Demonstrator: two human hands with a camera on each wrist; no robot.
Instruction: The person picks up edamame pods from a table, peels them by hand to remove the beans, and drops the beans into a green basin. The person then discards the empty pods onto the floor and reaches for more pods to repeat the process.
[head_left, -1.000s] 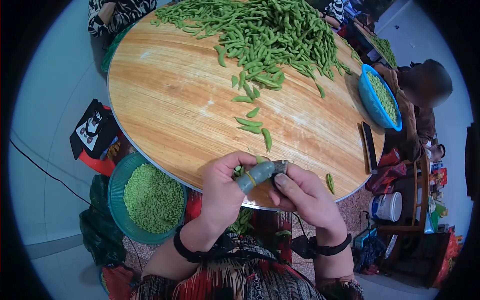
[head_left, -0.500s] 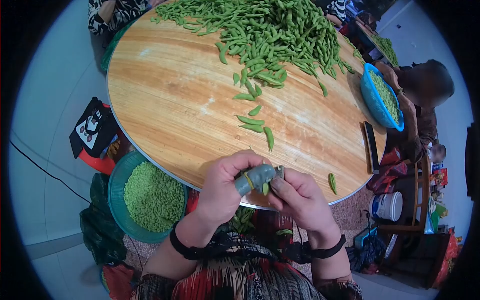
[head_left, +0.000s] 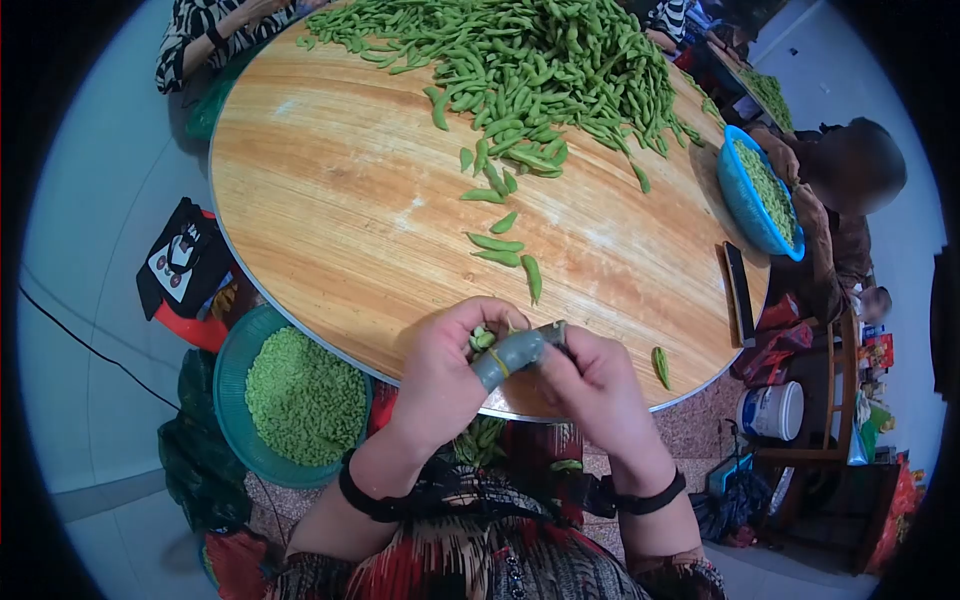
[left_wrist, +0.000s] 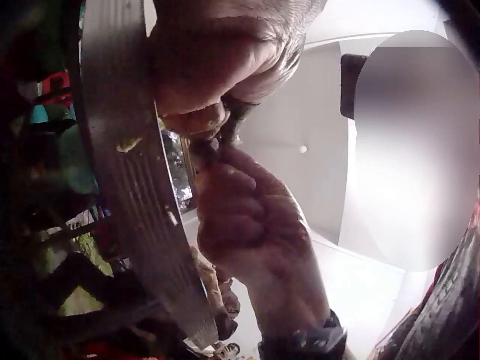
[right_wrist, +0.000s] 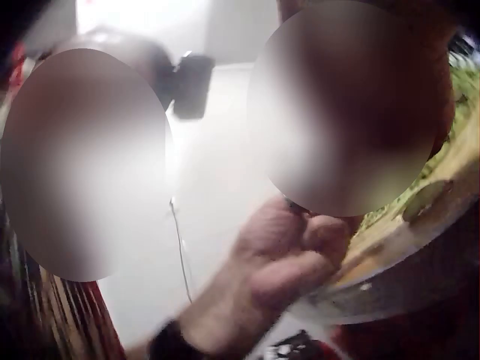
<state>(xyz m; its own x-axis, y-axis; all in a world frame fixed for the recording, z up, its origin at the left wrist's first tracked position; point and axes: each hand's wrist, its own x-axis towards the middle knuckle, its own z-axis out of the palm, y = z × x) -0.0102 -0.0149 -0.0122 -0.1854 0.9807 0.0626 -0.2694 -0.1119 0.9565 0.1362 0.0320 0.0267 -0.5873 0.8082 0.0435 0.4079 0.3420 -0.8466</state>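
Observation:
In the head view my left hand (head_left: 440, 380), a grey-green cover with a yellow band on its thumb, curls round several green beans (head_left: 482, 338) above the table's near edge. My right hand (head_left: 600, 390) meets the cover's tip with curled fingers, pinching a green pod that is mostly hidden between the hands. The left wrist view has my left hand (left_wrist: 225, 60) above and my right hand (left_wrist: 255, 217) below, fingertips together. In the right wrist view my left hand (right_wrist: 285, 255) shows curled fingers; blurring hides much there.
A big heap of pods (head_left: 560, 70) covers the far side of the round wooden table (head_left: 340, 200), with a few loose pods (head_left: 495, 242) nearer. At right stand a blue bowl of beans (head_left: 730, 190) and a dark bar (head_left: 738, 295). Below left is a green basket (head_left: 228, 400) of shelled beans.
The left fingers have parted slightly, showing green beans in the hand. The pod seen below the thumb cover is hidden now. At the upper left, a person's arms have shifted.

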